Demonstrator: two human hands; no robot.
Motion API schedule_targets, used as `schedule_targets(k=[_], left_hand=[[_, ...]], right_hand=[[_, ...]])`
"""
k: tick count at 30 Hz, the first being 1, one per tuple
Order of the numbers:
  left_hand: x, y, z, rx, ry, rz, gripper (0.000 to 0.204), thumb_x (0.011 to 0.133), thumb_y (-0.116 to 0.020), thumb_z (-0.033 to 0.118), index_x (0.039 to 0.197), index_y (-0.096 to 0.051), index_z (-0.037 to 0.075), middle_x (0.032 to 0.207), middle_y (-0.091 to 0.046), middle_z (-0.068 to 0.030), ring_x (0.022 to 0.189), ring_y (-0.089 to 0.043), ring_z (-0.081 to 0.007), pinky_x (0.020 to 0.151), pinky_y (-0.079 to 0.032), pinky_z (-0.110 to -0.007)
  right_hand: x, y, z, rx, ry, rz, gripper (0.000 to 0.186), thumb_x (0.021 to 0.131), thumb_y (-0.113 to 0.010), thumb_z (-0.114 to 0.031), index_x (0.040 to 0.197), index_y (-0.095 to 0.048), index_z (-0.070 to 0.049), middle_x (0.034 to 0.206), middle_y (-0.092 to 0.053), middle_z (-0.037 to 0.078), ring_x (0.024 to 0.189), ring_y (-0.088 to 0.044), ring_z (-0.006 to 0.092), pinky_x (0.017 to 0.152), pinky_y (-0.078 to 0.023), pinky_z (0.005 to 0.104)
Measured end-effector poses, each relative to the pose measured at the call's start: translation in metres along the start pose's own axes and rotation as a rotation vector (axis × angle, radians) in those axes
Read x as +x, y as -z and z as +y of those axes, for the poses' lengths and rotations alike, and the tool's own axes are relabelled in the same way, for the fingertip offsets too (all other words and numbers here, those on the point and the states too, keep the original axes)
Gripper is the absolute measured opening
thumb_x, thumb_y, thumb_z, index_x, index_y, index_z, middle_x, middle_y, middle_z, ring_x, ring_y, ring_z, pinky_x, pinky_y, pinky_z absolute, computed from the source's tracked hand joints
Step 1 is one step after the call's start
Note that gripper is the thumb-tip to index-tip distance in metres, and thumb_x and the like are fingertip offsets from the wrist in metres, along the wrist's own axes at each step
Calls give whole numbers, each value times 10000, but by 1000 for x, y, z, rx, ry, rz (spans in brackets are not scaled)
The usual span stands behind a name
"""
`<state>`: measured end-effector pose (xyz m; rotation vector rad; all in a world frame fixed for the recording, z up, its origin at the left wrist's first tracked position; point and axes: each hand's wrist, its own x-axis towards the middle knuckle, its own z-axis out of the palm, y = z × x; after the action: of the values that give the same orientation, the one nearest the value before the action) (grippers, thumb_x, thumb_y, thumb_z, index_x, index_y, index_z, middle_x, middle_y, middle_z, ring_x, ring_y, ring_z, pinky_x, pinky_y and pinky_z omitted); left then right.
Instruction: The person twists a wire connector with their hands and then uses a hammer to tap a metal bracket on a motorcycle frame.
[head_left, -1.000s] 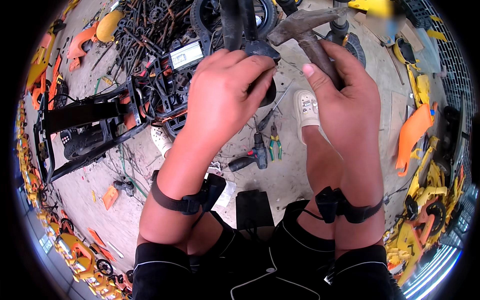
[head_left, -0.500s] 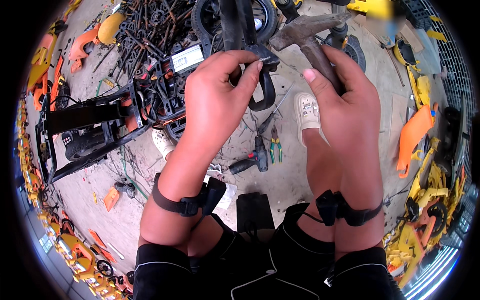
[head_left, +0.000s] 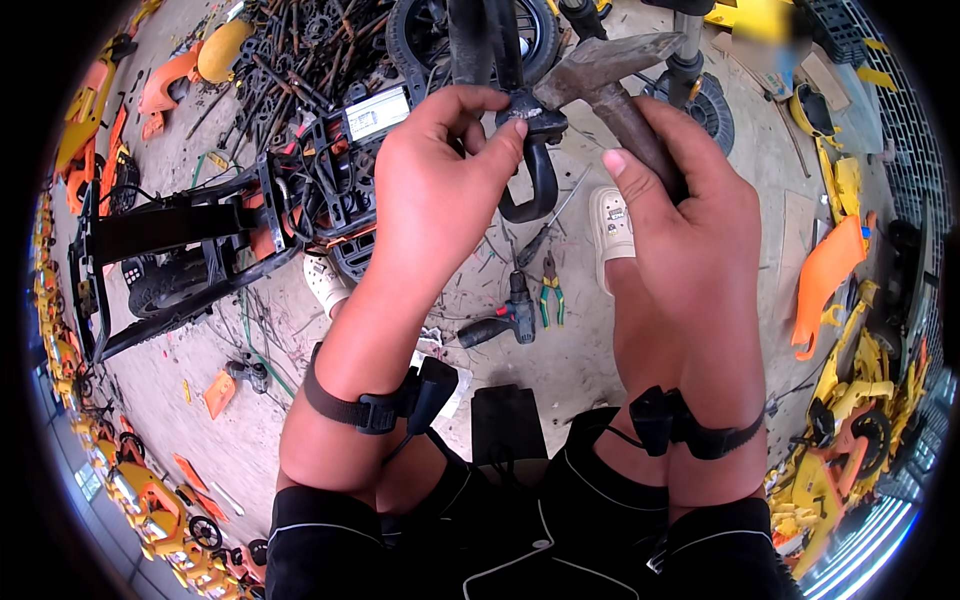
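Note:
My left hand grips a black metal fitting at the lower end of dark tubes, its thumb pressed on the part. A curved black piece hangs below the fitting. My right hand is closed around the handle of a worn steel hammer. The hammer's head is just right of the fitting, touching or very close to it; I cannot tell which. Beneath my hands lie a cordless drill, pliers and a screwdriver.
A black vehicle frame with wiring fills the left, beside a heap of rusty parts and a wheel. Orange panels and yellow plastic pieces crowd the right edge. Both my feet in white clogs rest below.
My left thumb has come up onto the fitting and the fingers have shifted, exposing more of the curved piece. My right hand with the hammer has moved slightly downward.

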<state>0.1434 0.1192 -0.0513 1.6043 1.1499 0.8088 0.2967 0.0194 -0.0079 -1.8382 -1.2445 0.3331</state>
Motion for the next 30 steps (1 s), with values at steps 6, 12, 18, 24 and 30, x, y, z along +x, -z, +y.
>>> schedule_targets(k=[6,12,18,24,30], left_hand=[[-4,5,-1,300,-337,74,200,866,-788,113,1058,-753,68,786,-606,-51,681,-581,-199,607,-472,-317],[1,5,-11,505,-655,128,139,836,-801,67,971,-770,65,823,-673,-70,715,-651,-220,628,-510,-337],[-3,10,-4,268,-256,31,97,868,-785,56,956,-747,35,798,-636,-36,668,-565,-124,626,-467,-274],[-7,48,-16,175,-125,59,85,927,-756,59,959,-699,6,844,-613,18,688,-519,-31,616,-401,-208],[-19,68,-12,215,-133,66,85,874,-768,38,928,-706,16,815,-637,-53,674,-586,-123,621,-486,-268]], right_hand=[[0,-1,-3,-35,26,6,306,902,-747,-114,1195,-681,-57,858,-715,164,743,-695,344,680,-536,381],[2,2,-11,-38,-58,-25,305,906,-749,-114,1200,-684,-63,861,-709,158,728,-689,324,676,-531,355],[7,1,-11,-16,-57,-17,323,908,-750,-118,1220,-686,-66,881,-715,155,752,-698,317,685,-541,345],[5,7,-17,-210,62,-53,362,890,-758,-112,1245,-694,-81,897,-705,146,749,-682,325,670,-546,371],[0,3,-23,-192,5,-85,402,881,-773,-130,1274,-696,-90,848,-679,129,715,-664,328,639,-536,389]])
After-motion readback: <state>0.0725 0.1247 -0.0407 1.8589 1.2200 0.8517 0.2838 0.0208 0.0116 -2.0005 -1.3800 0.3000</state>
